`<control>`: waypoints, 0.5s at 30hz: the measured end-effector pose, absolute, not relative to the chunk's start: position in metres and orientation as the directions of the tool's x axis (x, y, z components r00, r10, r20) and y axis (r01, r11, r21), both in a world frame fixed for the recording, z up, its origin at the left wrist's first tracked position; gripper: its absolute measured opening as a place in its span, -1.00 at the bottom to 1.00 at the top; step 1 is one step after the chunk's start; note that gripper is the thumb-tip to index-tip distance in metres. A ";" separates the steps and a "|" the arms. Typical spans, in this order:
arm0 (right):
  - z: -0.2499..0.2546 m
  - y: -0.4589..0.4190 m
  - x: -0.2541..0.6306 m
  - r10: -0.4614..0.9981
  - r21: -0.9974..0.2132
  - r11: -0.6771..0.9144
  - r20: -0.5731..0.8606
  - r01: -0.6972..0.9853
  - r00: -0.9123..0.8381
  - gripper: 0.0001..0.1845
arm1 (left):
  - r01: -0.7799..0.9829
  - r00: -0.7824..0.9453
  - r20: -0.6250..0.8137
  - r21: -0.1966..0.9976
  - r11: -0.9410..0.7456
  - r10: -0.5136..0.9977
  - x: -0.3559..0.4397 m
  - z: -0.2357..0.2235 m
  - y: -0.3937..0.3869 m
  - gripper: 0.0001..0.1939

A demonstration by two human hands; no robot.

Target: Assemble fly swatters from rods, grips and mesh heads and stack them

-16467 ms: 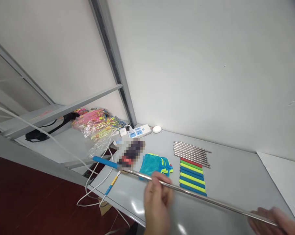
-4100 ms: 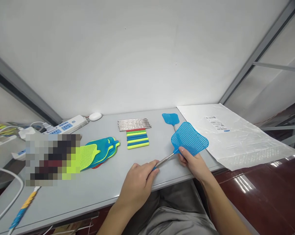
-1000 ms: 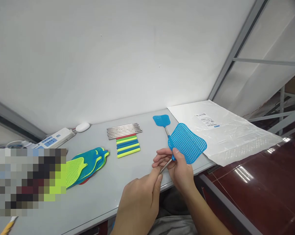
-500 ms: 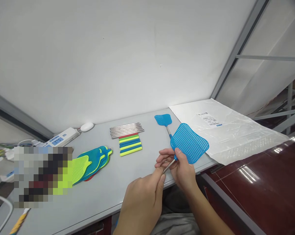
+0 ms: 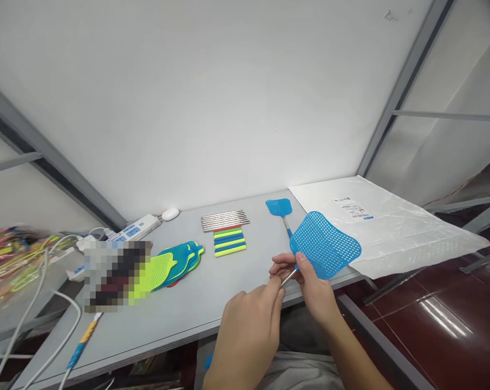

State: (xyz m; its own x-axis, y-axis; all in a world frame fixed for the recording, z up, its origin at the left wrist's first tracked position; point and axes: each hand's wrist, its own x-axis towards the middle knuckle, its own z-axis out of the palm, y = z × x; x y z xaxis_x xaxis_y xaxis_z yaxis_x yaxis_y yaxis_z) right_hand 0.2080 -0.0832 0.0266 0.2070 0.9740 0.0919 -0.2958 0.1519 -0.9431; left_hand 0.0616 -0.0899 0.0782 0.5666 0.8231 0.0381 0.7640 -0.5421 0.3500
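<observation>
Twist risk

Left hand [image 5: 253,325] grips the rod [image 5: 288,277], right hand [image 5: 315,290] pinches the swatter [image 5: 326,246], over the front edge of the surface [image 5: 228,279]. A slack pinch could let it twist and knock the second swatter [image 5: 279,207] near the back edge.

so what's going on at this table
A person holds a blue flyswatter in both hands: the left hand grips its metal shaft, and the right hand holds it by the base of the mesh. Another blue swatter lies on the table behind it. Further left lie metal rods, coloured tubes and a pile of mesh heads.
</observation>
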 end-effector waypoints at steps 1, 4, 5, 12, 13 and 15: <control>0.028 -0.088 0.210 0.976 -0.950 0.141 0.086 -0.280 0.199 -0.48 | 0.758 0.576 0.047 0.344 -0.554 0.816 0.064 0.077 -0.092 -0.69; 0.031 -0.102 0.216 0.974 -0.963 0.140 0.092 -0.230 0.206 -0.47 | 0.733 0.608 0.068 0.332 -0.593 0.791 0.073 0.073 -0.097 -0.72; 0.031 -0.106 0.216 0.971 -0.966 0.150 0.104 -0.212 0.216 -0.46 | 0.727 0.616 0.072 0.331 -0.602 0.784 0.075 0.072 -0.098 -0.72; 0.034 -0.116 0.207 0.968 -0.936 0.203 0.148 -0.286 0.202 -0.46 | 0.699 0.631 0.109 0.351 -0.624 0.768 0.078 0.073 -0.104 -0.72; 0.035 -0.117 0.207 0.967 -0.937 0.209 0.155 -0.280 0.204 -0.45 | 0.694 0.631 0.115 0.359 -0.624 0.767 0.079 0.073 -0.104 -0.72; 0.038 -0.117 0.209 0.963 -0.939 0.224 0.173 -0.260 0.206 -0.45 | 0.686 0.634 0.112 0.376 -0.623 0.766 0.081 0.073 -0.104 -0.71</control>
